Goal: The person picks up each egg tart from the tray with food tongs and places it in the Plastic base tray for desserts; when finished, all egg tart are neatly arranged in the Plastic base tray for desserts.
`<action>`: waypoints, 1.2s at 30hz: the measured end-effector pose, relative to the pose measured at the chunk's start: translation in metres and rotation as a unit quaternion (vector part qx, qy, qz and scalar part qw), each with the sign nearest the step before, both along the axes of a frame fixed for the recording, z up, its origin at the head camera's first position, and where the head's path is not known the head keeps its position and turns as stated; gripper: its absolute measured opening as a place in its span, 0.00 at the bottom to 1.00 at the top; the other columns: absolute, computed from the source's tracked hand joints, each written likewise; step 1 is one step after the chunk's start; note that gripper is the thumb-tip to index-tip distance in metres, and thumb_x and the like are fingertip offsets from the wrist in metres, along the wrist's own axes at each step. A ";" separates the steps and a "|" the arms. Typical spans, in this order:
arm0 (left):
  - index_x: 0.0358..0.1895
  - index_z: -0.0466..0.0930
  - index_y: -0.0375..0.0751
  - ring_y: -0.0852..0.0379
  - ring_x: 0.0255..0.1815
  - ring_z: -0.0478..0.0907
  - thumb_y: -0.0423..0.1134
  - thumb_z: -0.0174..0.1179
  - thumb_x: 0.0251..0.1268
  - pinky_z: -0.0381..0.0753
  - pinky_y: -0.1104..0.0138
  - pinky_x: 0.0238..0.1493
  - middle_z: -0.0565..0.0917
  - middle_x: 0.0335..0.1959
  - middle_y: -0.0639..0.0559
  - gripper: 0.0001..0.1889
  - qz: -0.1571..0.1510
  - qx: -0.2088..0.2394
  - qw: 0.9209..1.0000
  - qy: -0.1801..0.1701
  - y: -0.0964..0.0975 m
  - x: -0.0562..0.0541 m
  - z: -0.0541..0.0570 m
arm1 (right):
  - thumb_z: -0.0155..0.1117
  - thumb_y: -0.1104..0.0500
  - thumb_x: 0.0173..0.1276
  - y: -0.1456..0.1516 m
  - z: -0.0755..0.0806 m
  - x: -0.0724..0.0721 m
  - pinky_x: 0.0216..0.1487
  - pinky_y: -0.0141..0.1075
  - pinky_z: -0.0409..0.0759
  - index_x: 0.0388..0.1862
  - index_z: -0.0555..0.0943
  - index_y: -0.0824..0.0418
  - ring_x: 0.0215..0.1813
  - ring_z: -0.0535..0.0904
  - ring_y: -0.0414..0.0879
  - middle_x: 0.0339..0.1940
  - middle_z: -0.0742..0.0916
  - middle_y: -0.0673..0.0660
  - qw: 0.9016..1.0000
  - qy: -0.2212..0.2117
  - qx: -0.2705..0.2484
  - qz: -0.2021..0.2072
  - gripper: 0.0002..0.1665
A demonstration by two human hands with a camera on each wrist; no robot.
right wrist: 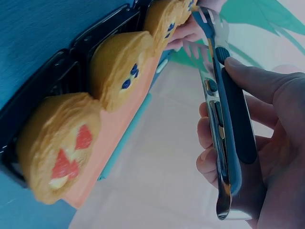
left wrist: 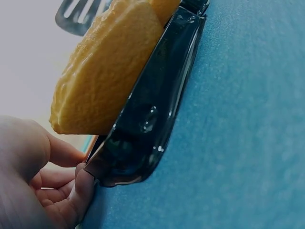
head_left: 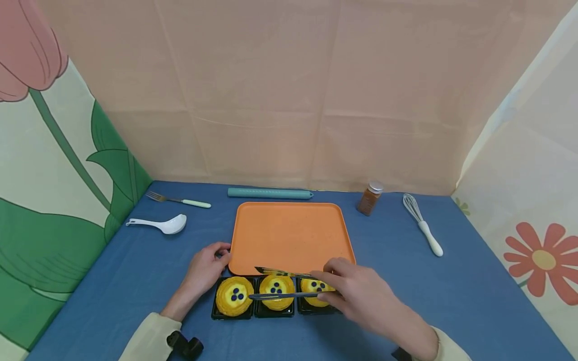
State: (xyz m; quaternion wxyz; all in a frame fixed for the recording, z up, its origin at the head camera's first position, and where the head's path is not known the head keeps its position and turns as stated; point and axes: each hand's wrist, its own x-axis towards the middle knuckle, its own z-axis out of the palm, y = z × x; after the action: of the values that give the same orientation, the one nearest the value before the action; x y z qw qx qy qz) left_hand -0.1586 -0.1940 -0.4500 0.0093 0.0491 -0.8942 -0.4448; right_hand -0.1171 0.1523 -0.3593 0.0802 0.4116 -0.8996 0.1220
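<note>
My right hand [head_left: 356,291] holds metal food tongs [right wrist: 231,133] with dark grips, thumb on one side and fingers on the other. Their two arms stand apart over the blueberry-topped tarts [head_left: 276,288]. These sit in black plastic holders [left wrist: 152,105] in a row along the near edge of an orange tray [head_left: 289,235]. A tart with red fruit pieces [right wrist: 59,148] shows nearest in the right wrist view; in the head view my right hand hides it. At the tray's lower left edge, my left hand [head_left: 207,265] pinches the rim with curled fingers, beside the leftmost holder.
A teal rolling pin [head_left: 271,193] lies behind the tray. To the left are a fork [head_left: 194,203] and a white ladle [head_left: 173,224]. At the right stand a spice jar [head_left: 369,199] and, lying down, a whisk [head_left: 423,225]. Printed cloth walls surround the blue table [head_left: 388,250].
</note>
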 end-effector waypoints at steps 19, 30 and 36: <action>0.60 0.79 0.30 0.54 0.26 0.74 0.36 0.55 0.74 0.76 0.61 0.29 0.80 0.38 0.46 0.17 0.003 0.002 1.000 -0.008 -0.001 0.001 0.000 | 0.77 0.53 0.63 0.058 -0.023 0.003 0.28 0.30 0.74 0.60 0.85 0.48 0.34 0.73 0.35 0.44 0.82 0.46 0.974 -0.028 -0.088 -0.208 0.25; 0.60 0.79 0.30 0.54 0.27 0.75 0.36 0.56 0.74 0.76 0.62 0.30 0.80 0.39 0.46 0.17 0.003 0.000 1.000 -0.008 0.001 0.000 -0.001 | 0.74 0.51 0.66 0.109 -0.036 0.006 0.28 0.33 0.74 0.61 0.84 0.53 0.34 0.73 0.41 0.44 0.83 0.51 0.947 -0.077 -0.078 -0.303 0.25; 0.60 0.79 0.30 0.54 0.27 0.75 0.36 0.56 0.74 0.76 0.61 0.29 0.80 0.39 0.46 0.17 0.004 0.006 1.000 -0.010 0.001 0.000 -0.001 | 0.73 0.51 0.65 0.133 -0.047 0.002 0.27 0.36 0.73 0.62 0.83 0.58 0.33 0.73 0.43 0.45 0.83 0.54 0.941 -0.061 -0.069 -0.326 0.27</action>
State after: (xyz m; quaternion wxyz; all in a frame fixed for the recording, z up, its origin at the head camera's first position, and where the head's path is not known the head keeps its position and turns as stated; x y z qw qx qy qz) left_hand -0.1585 -0.1932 -0.4515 0.0019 0.0574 -0.8916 -0.4492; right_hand -0.1152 0.2851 -0.4065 0.0887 0.0806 -0.9771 0.1759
